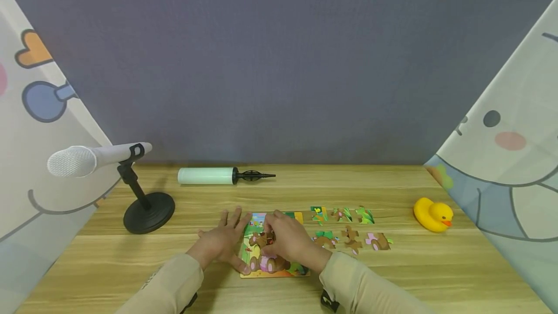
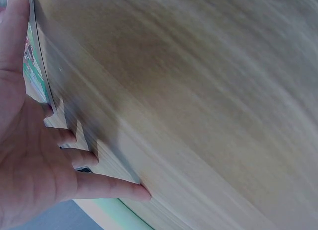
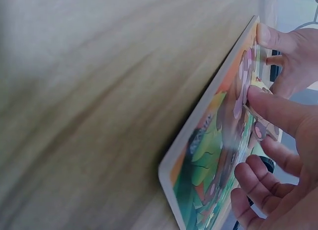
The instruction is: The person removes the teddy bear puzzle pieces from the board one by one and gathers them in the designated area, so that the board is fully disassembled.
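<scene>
A jigsaw puzzle board with a cartoon bear picture lies flat on the table. My left hand is spread at its left side, the thumb resting on the board's lower left edge and the other fingers straight over the wood. Above the board's middle, my right hand pinches a puzzle piece between thumb and index finger. In the right wrist view that piece is tilted, brown with a pink patch. The right hand hides much of the board's upper right in the head view.
Right of the board lie several loose puzzle pieces in two rows. A yellow rubber duck sits farther right. A white hand pump lies at the back, and a white microphone on a black stand is at left.
</scene>
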`<state>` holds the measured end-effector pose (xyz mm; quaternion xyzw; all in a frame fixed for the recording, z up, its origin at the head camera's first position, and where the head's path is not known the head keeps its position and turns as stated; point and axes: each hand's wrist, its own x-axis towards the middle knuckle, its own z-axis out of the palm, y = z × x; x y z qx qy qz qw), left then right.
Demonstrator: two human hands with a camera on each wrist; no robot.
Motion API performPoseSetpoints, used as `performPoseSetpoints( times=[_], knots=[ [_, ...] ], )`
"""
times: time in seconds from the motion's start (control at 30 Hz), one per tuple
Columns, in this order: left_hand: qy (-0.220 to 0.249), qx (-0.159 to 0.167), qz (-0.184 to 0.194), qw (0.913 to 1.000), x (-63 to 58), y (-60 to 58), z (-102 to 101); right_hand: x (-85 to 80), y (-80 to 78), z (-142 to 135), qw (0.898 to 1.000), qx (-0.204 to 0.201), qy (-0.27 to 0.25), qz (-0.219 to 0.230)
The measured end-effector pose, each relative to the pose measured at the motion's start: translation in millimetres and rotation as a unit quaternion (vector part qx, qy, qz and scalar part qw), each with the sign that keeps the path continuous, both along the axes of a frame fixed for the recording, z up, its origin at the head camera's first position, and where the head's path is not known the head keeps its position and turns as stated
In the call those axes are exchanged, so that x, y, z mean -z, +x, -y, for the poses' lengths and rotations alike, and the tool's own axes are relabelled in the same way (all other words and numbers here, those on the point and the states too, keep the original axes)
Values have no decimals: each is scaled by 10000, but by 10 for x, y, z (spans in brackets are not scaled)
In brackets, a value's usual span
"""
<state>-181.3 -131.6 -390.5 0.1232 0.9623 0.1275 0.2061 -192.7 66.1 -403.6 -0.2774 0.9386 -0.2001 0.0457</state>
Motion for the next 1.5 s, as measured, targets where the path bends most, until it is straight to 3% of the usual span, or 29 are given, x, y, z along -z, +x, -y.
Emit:
performPoseSetpoints(
  times=[0.37,0.67,1.0,1.1,1.27,1.4,1.5],
  knots=[
    [-62,67,-80,9999,-16,8,-8,-16,37,-30,9984,-364,-402,135],
    [-34,69,-82,9999,-16,7,-5,8,86,2,9944,-721,168,-757],
    [-80,53,-55,9999,0,0,8,19,126,40,9850,-879,681,-1318],
    [-100,49,-35,9999,5,-1,9,21,109,36,9892,-842,555,-1068],
    [-50,26,-4,10000,7,-2,4,7,46,11,9969,-730,186,-207],
    [-78,30,-2,10000,4,-2,-1,-5,-5,-17,9970,-528,-152,552],
    [-94,53,-21,9999,1,-2,-4,-6,-26,-28,9947,-376,-383,881]
  ],
)
